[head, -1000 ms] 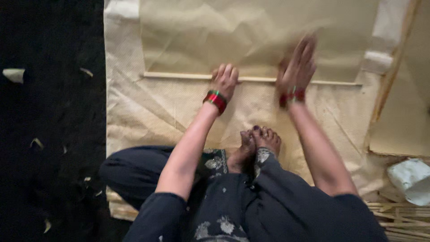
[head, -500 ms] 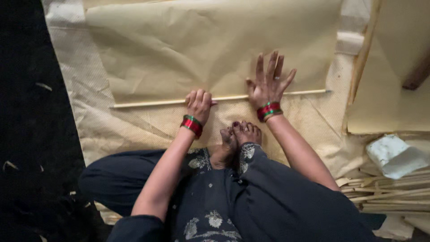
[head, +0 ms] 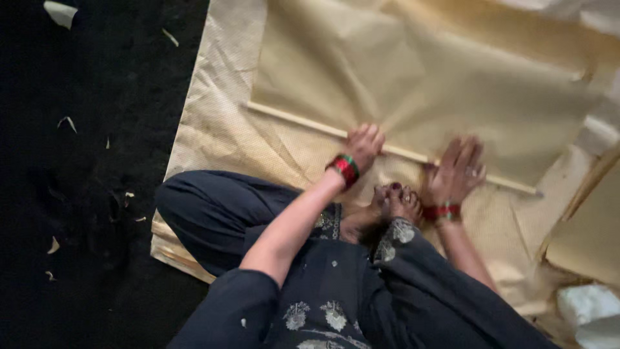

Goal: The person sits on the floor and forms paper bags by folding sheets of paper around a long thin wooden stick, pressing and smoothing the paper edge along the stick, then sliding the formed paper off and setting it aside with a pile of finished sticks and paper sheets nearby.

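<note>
I sit cross-legged on the floor in dark embroidered clothes, my bare feet [head: 391, 201] in front of me. A large tan paper sheet [head: 413, 84] lies spread ahead, with a thin wooden stick [head: 290, 119] along its near edge. My left hand [head: 363, 146], red and green bangles at the wrist, rests with curled fingers on the stick near its middle. My right hand [head: 457, 171], also bangled, lies flat with fingers spread over the stick and paper further right. Neither hand lifts anything.
A textured beige mat [head: 226, 139] lies under the paper. Dark floor [head: 97, 161] with scattered paper scraps is on the left. More tan sheets [head: 591, 232] and a crumpled white piece [head: 591, 310] sit at the right.
The view has tilted and shifted, so the stick now runs diagonally. My right hand has slid back toward me onto the stick; my left hand stays on the stick.
</note>
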